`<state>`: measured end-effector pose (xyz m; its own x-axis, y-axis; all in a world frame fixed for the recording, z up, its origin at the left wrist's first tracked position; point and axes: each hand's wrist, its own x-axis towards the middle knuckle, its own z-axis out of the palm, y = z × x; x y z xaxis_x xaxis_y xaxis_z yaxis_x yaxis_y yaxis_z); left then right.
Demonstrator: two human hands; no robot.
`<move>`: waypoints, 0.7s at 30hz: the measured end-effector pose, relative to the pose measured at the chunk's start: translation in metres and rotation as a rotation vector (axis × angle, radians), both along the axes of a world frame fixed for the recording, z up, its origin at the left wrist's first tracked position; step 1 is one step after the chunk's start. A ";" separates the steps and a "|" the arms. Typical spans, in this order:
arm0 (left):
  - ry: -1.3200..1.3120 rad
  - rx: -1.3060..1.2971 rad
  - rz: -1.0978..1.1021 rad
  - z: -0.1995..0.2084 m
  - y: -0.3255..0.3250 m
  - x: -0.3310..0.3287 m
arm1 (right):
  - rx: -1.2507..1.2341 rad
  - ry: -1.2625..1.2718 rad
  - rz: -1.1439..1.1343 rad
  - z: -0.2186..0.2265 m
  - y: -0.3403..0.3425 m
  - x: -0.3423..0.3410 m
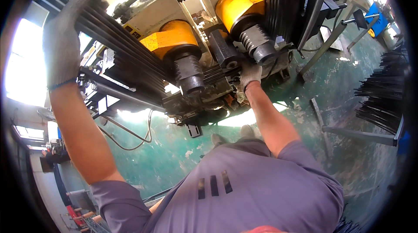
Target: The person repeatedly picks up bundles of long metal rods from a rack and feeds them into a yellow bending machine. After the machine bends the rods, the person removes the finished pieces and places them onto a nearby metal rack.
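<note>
My gloved left hand [65, 37] is raised at the upper left, its fingers curled over a bundle of long dark metal bars [126, 43]. These bars slant down to the right into a machine with two yellow housings [174, 32]. A thick ribbed roller shaft [189, 74] sticks out of the left housing, and a second ribbed shaft [257, 43] out of the right one. Between them sits a black block [223, 47]. Just below that block is my gloved right hand [250, 74], close to the bar ends; its fingers are mostly hidden against the machine.
More dark bars [285, 10] stand beside the right housing. A metal stand [361, 136] at the right carries a pile of thin dark rods [383, 93]. A cable [148, 132] loops above the green floor [170, 163]; a slanted post [324, 47] stands right of the machine.
</note>
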<state>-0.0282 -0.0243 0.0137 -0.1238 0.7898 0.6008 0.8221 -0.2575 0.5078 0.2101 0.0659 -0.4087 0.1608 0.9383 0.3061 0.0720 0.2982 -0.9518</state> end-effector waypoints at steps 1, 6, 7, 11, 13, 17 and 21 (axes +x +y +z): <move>0.014 -0.013 0.030 0.000 -0.002 0.004 | -0.087 0.144 0.028 -0.005 0.001 0.000; 0.035 -0.048 0.101 0.002 -0.007 0.013 | -0.199 0.050 0.087 -0.024 0.005 -0.001; 0.054 -0.047 0.114 0.002 -0.007 0.013 | -0.141 -0.094 0.086 -0.025 0.006 0.001; 0.055 -0.067 0.147 0.002 -0.007 0.015 | -0.244 0.110 0.123 -0.011 -0.002 -0.001; 0.056 -0.059 0.147 0.005 -0.003 0.021 | -0.196 0.085 0.086 -0.029 0.006 -0.001; 0.022 -0.057 0.203 -0.001 -0.010 0.018 | -0.312 0.264 0.046 -0.006 -0.005 -0.012; 0.082 -0.025 0.180 0.002 -0.010 0.028 | -0.390 0.337 0.031 -0.001 0.002 -0.009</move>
<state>0.0002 -0.0340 0.0153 -0.2155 0.7745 0.5947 0.8925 -0.0909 0.4418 0.2008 0.0682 -0.4101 0.1602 0.9783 -0.1317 -0.2608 -0.0867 -0.9615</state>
